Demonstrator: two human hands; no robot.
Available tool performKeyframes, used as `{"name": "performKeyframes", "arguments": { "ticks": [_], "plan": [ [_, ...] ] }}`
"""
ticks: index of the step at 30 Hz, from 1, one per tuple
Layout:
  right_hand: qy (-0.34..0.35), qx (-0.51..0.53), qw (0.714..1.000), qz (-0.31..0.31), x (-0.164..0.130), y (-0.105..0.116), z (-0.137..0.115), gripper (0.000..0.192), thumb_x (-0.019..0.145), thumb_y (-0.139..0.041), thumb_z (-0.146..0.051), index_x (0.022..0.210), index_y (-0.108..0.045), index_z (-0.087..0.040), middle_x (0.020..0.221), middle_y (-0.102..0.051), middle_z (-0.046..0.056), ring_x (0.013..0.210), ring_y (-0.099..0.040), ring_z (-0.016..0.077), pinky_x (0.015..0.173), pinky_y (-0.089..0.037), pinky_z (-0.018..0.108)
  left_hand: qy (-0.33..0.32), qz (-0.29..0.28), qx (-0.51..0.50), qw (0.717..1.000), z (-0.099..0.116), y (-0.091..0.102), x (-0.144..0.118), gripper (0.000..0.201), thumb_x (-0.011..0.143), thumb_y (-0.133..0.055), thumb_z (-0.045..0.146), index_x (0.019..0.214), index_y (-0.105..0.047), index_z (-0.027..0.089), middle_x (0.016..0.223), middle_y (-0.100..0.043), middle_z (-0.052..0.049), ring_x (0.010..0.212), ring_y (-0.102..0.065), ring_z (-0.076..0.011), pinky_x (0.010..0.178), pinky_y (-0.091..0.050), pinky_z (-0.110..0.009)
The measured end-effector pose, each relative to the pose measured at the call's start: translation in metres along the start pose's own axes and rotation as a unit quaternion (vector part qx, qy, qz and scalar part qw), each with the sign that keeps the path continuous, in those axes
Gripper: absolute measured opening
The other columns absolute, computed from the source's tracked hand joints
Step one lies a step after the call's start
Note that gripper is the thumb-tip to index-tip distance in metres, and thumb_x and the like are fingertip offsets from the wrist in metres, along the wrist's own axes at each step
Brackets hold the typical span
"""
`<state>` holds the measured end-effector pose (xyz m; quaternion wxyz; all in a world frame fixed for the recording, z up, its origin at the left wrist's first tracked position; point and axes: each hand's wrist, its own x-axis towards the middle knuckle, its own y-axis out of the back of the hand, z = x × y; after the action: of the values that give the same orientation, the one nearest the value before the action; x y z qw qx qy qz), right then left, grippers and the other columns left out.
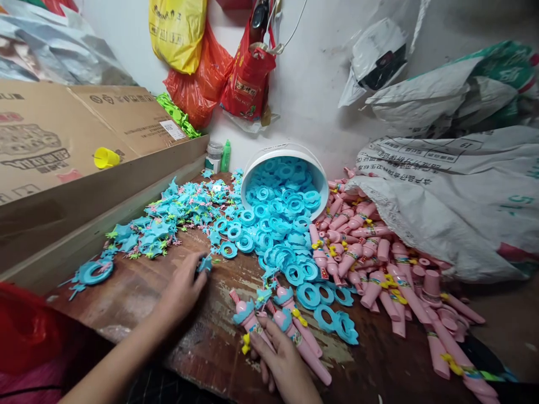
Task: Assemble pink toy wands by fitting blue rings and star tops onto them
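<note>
3 pink toy sticks point(290, 331) under right hand point(286, 365), fingers flat, open; 1 blue piece point(205, 264) pinched in left hand point(183, 289) fingertips.

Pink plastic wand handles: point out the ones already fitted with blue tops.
The three pink plastic wand handles under the right hand carry blue tops; those heaped by the white woven sack are bare.

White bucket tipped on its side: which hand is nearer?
Left. The left hand lies below-left of the white bucket, at the blue star pile. The right hand sits lower, at the near table edge, on pink wands.
</note>
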<state>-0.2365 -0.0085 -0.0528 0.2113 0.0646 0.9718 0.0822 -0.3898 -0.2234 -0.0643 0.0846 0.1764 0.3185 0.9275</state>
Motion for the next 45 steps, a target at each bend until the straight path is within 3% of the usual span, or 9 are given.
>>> {"name": "performKeyframes", "arguments": {
  "ticks": [3, 5, 9, 23, 28, 33, 39, 42, 45],
  "plan": [
    [0.036, -0.037, 0.999, 0.007, -0.01, 0.005, -0.008, 0.061, 0.084, -0.061, -0.072, 0.115, -0.074, -0.021, 0.07, -0.07, 0.001, 0.056, -0.063, 0.0158, 0.048, -0.049, 0.022, 0.056, -0.037, -0.142, 0.988, 0.028, -0.019, -0.042, 0.062, 0.089, -0.052, 0.021, 0.15, -0.042, 0.025, 0.127, -0.068, -0.009, 0.114, -0.067, -0.0255, 0.092, -0.054, -0.038],
    [0.07, -0.094, 0.993, 0.03, -0.019, 0.01, -0.01, 0.058, 0.085, -0.06, -0.071, 0.111, -0.078, -0.022, 0.088, -0.078, 0.007, 0.087, -0.074, 0.0263, 0.076, -0.06, 0.032, 0.059, -0.087, -0.179, 0.978, 0.04, -0.029, -0.062, 0.073, 0.081, -0.055, 0.013, 0.151, -0.043, 0.03, 0.131, -0.068, -0.007, 0.115, -0.066, -0.0258, 0.096, -0.053, -0.04],
    [0.109, -0.217, 0.969, 0.034, -0.035, 0.021, -0.006, 0.048, 0.093, -0.056, -0.058, 0.123, -0.076, -0.026, 0.13, -0.073, 0.009, 0.13, -0.061, 0.0317, 0.113, -0.044, 0.042, 0.027, -0.13, -0.148, 0.98, 0.045, -0.035, -0.075, 0.06, 0.079, -0.058, 0.013, 0.136, -0.061, 0.03, 0.12, -0.073, -0.007, 0.107, -0.065, -0.0279, 0.098, -0.051, -0.044],
    [0.135, -0.264, 0.953, 0.056, -0.04, 0.024, 0.011, 0.039, 0.093, -0.06, -0.051, 0.122, -0.075, -0.029, 0.127, -0.075, 0.004, 0.12, -0.068, 0.0259, 0.104, -0.052, 0.03, -0.03, -0.181, -0.173, 0.968, 0.021, -0.044, -0.069, 0.044, 0.085, -0.059, 0.014, 0.128, -0.063, 0.024, 0.103, -0.066, -0.005, 0.096, -0.065, -0.0203, 0.086, -0.052, -0.03],
    [0.104, -0.316, 0.943, -0.01, -0.037, 0.031, -0.006, 0.042, 0.096, -0.055, -0.05, 0.127, -0.073, -0.028, 0.133, -0.071, 0.004, 0.127, -0.064, 0.0256, 0.104, -0.052, 0.03, -0.025, -0.188, -0.187, 0.964, 0.022, -0.042, -0.068, 0.049, 0.085, -0.06, 0.015, 0.133, -0.061, 0.025, 0.105, -0.066, -0.006, 0.096, -0.065, -0.0213, 0.088, -0.053, -0.032],
    [0.042, -0.571, 0.819, -0.035, -0.035, 0.02, -0.076, 0.033, 0.1, -0.047, -0.044, 0.118, -0.074, -0.037, 0.106, -0.082, 0.002, 0.095, -0.078, 0.0291, 0.074, -0.061, 0.035, -0.019, -0.197, -0.203, 0.959, 0.023, -0.039, -0.067, 0.055, 0.087, -0.059, 0.017, 0.142, -0.055, 0.026, 0.117, -0.066, -0.009, 0.106, -0.065, -0.024, 0.096, -0.053, -0.036],
    [-0.037, -0.728, 0.682, -0.06, -0.019, -0.031, -0.151, 0.031, 0.097, -0.052, -0.019, 0.091, -0.082, -0.022, 0.085, -0.081, 0.016, 0.083, -0.079, 0.0341, 0.073, -0.058, 0.042, -0.02, -0.224, -0.214, 0.95, 0.022, -0.036, -0.064, 0.061, 0.089, -0.057, 0.018, 0.149, -0.05, 0.025, 0.126, -0.066, -0.011, 0.113, -0.065, -0.0253, 0.102, -0.053, -0.04],
    [-0.051, -0.706, 0.705, -0.042, -0.021, -0.033, -0.148, 0.028, 0.097, -0.054, -0.022, 0.095, -0.083, -0.021, 0.087, -0.082, 0.016, 0.085, -0.079, 0.034, 0.079, -0.058, 0.044, -0.021, -0.208, -0.225, 0.952, 0.017, -0.039, -0.064, 0.062, 0.089, -0.058, 0.02, 0.149, -0.049, 0.027, 0.137, -0.064, -0.011, 0.123, -0.063, -0.0271, 0.106, -0.051, -0.042],
    [-0.004, -0.588, 0.809, 0.0, -0.036, -0.012, -0.106, 0.027, 0.096, -0.059, -0.033, 0.116, -0.078, -0.03, 0.107, -0.081, 0.009, 0.113, -0.072, 0.0342, 0.094, -0.056, 0.047, -0.016, -0.158, -0.238, 0.958, 0.015, -0.04, -0.068, 0.062, 0.091, -0.059, 0.023, 0.151, -0.046, 0.03, 0.146, -0.06, -0.009, 0.132, -0.058, -0.0279, 0.111, -0.048, -0.043]
  ]
}}
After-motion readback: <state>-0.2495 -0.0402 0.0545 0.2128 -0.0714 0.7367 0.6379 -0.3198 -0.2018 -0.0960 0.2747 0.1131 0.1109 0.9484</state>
